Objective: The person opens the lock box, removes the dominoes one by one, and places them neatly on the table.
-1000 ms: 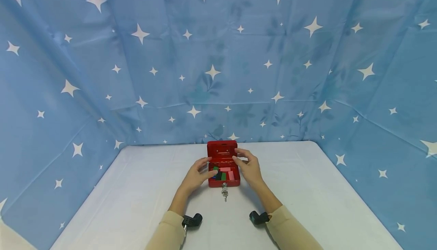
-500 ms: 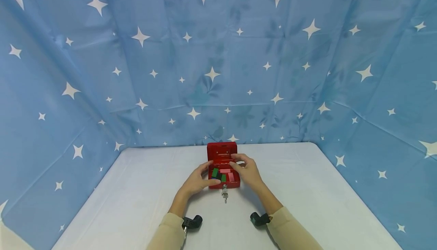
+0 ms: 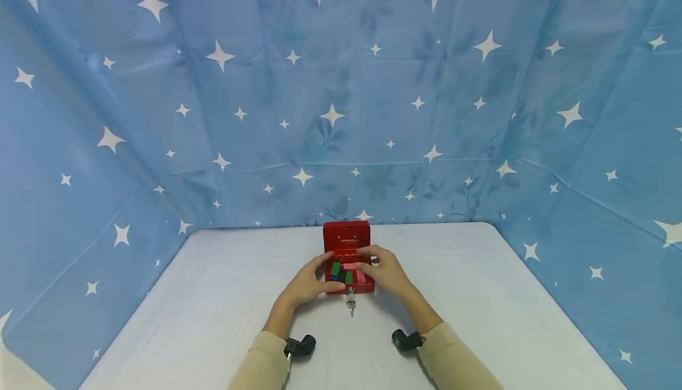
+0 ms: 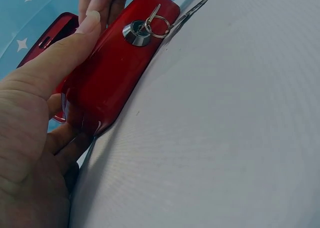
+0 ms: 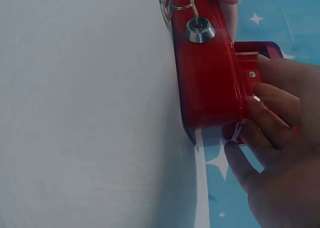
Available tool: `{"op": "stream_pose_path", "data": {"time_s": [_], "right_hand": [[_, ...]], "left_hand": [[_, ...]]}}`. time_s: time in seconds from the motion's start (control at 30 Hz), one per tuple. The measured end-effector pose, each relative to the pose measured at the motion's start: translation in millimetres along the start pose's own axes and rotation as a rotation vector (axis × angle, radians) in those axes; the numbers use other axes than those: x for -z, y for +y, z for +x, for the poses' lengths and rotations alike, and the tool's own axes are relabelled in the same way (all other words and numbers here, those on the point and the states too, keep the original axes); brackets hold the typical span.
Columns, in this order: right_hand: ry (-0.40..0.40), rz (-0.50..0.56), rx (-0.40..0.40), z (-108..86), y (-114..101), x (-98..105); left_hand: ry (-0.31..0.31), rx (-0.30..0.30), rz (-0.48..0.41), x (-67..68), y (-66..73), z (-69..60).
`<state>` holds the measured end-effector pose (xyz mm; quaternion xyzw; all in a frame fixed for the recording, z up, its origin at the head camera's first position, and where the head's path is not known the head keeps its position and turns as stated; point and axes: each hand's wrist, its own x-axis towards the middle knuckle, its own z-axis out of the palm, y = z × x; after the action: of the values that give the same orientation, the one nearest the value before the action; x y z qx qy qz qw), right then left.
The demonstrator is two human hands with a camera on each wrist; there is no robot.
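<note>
Gripping the red box (image 3: pixel 347 256) by its left side with the left hand (image 3: pixel 306 283), thumb over the front rim; right hand's (image 3: pixel 387 271) hanging over the right side, fingers loosely spread. Box sits lid-up, bottom middle of the head view, green blocks (image 3: pixel 335 269) and pink blocks (image 3: pixel 350 266) inside, keys (image 3: pixel 351 305) at the front. White desk (image 3: pixel 234 301), starry blue curtain (image 3: pixel 373 112) up top.

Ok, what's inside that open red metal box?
Rectangular green blocks, pink blocks, a dark block and some blue. The right hand partly covers one pink block; anything beneath the blocks is hidden.
</note>
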<state>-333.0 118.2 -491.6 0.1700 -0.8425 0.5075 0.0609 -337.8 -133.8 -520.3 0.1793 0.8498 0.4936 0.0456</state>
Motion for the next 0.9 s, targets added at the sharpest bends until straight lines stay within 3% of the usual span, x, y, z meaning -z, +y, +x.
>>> {"op": "stream_pose_path", "data": {"time_s": [0.2,0.47,0.7,0.9], "right_hand": [[-0.104,-0.053,-0.012,0.3,2.4,0.4],[-0.185,-0.107,0.015,0.7,4.1,1.0],[-0.214,-0.146,0.050,1.8,0.0,3.5],[-0.185,-0.190,0.014,0.3,-2.0,7.9]], "left_hand": [[-0.009,0.003,-0.025,-0.3,-0.9,1.1],[-0.006,-0.003,-0.016,-0.2,0.9,-0.9],[-0.006,-0.014,-0.036,0.8,2.5,-0.2],[-0.009,-0.012,-0.037,-0.1,1.1,0.5]]}}
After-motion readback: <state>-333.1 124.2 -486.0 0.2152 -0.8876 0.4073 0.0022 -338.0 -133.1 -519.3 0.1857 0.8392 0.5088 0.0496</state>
